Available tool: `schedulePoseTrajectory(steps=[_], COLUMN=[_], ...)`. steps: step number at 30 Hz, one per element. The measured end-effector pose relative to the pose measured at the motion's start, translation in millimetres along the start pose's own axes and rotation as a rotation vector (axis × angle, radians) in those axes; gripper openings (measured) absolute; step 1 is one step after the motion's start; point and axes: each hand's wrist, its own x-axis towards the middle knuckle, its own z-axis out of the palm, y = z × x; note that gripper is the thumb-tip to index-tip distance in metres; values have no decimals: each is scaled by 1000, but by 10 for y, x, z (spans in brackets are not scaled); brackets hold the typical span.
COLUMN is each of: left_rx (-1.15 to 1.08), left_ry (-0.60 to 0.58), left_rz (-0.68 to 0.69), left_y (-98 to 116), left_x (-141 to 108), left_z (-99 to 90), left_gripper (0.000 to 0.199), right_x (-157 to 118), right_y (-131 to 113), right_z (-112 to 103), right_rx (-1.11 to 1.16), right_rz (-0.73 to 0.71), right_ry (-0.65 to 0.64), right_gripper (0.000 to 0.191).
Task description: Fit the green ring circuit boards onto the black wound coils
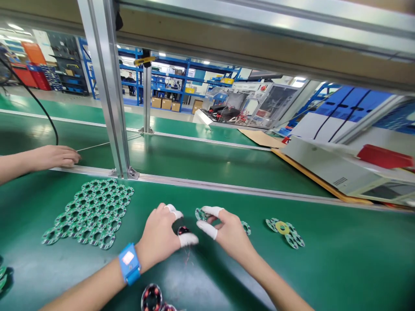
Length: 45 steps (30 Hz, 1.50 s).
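Note:
My left hand (160,229), with white finger cots and a blue wrist strap (129,263), is closed around a small dark motor stator (183,230) with red windings. Thin reddish wires hang below it. Just to the right, my right hand (231,233) pinches a green ring-shaped circuit board (199,214) between white-covered fingertips. The board and the stator are apart. Another ring board (246,227) lies partly hidden behind my right hand. Close to the front edge of view, a wound stator (151,298) rests on the green bench, with part of another beside it.
Many ring boards (92,211) lie in a block at left. A few more (293,237), plus a yellow ring (282,227), sit at right. A metal post (108,95) rises behind. Another person's hand (53,157) touches the bench at far left. A grey machine (337,168) stands right.

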Motion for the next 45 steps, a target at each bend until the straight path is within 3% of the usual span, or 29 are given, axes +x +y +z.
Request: schedulePoseTrajectory(steps=[3, 10, 17, 23, 27, 30, 35, 40, 45], left_rx=[258, 300, 320, 294, 75, -173, -311, -231, -69], left_ry=[-99, -126, -96, -112, -94, -78, -75, -25, 1], left_rz=[39, 75, 100, 45, -36, -144, -169, -134, -116], left_y=[-75, -152, -170, -158, -152, -168, -196, -167, -126], left_x=[-28, -13, -26, -20, -21, -5, 7, -40, -80], left_z=[54, 154, 143, 121, 80, 80, 147, 208, 277], left_gripper=[48, 46, 47, 46, 37, 19, 10, 13, 16], right_x=[61, -18, -103, -6, 15, 3, -11, -6, -75], right_y=[60, -1, -37, 86, 110, 54, -37, -61, -23], right_z=[21, 163, 222, 57, 32, 103, 327, 442, 513], right_rx=[87, 171, 1, -252, -373, -146, 308, 399, 393], right_rz=[38, 2, -130, 38, 57, 50, 280, 349, 297], right_ry=[-119, -309, -278, -214, -196, -134, -287, -285, -180], right_gripper=[26, 26, 21, 27, 34, 33, 25, 22, 16])
